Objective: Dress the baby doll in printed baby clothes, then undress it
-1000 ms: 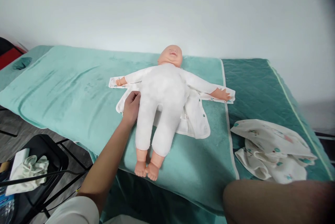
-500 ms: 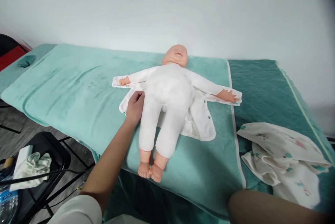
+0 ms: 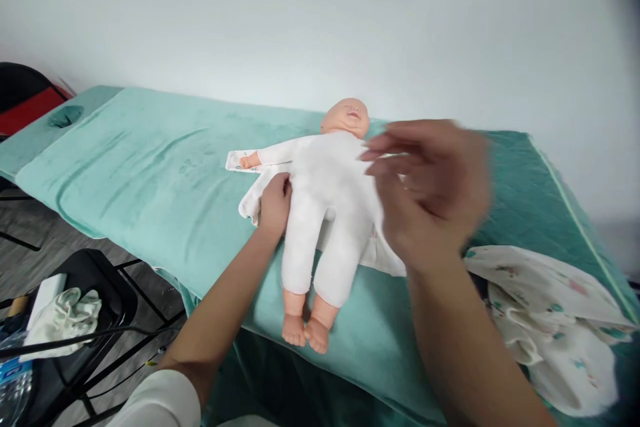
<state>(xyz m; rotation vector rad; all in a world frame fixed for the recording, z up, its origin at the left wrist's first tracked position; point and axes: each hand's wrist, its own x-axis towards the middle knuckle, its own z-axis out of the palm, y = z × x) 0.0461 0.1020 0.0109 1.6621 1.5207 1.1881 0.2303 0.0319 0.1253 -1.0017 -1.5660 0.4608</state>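
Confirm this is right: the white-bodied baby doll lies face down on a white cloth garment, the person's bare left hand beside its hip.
One mistake: the head view shows the white-bodied baby doll lying face up on the white cloth garment, not face down. The bare left hand is beside its hip.

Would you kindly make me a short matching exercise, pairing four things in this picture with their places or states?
Column one
1. left hand
2. right hand
3. baby doll
4. white printed cloth

Column two
A. rumpled, on the dark green quilted cover
B. raised and blurred in the view
C. lying face up, on the light green cover
D. low beside the hip of the thing lying face up, at the white garment

Right pairs: 1-D, 2-B, 3-C, 4-A
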